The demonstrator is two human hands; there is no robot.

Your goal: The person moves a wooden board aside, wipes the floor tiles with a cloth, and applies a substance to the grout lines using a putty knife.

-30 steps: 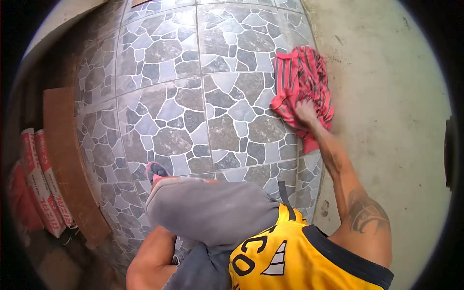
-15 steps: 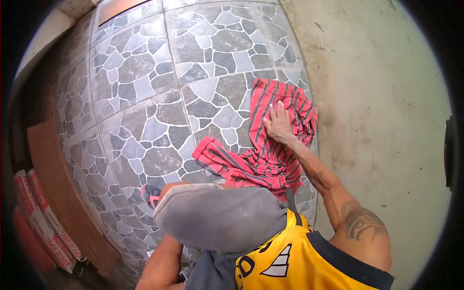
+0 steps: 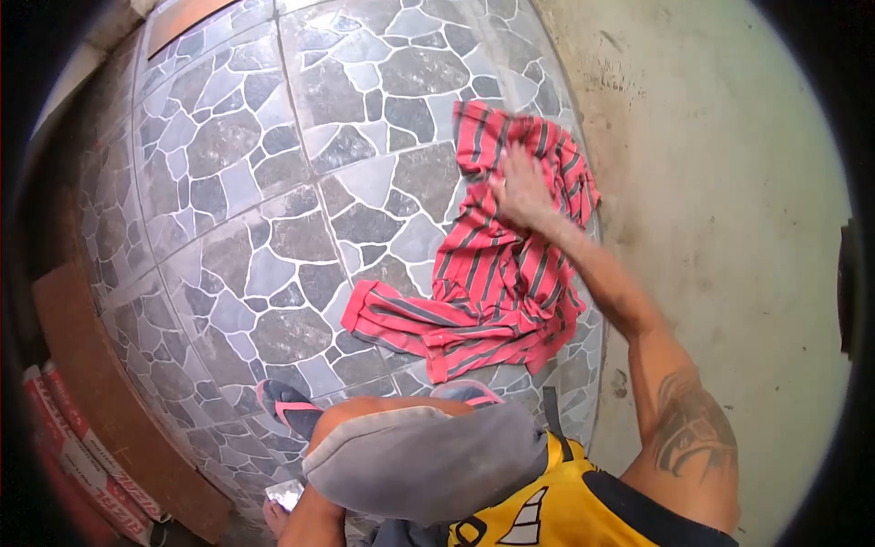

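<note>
A red garment with dark stripes [image 3: 497,264] lies crumpled on the tiled floor, with one sleeve-like part reaching left. My right hand [image 3: 526,190] rests on its upper part, palm down with the fingers stretched out and slightly blurred. At the lower left, my left hand [image 3: 273,516] shows only in part beside my leg. Its fingers are against a small, shiny, whitish flat object [image 3: 286,494], whose kind I cannot make out; the rest of that hand is hidden behind the leg.
Stone-patterned tiles [image 3: 264,264] cover the floor. A pale wall [image 3: 711,228] runs along the right. At the left, a brown board [image 3: 100,383] stands next to red and white packages [image 3: 87,456]. My sandalled feet [image 3: 292,407] are below the garment.
My right hand has pushed the garment's upper part away from me, and its lower part is spread flatter. The left hand and its shiny object have come further into view.
</note>
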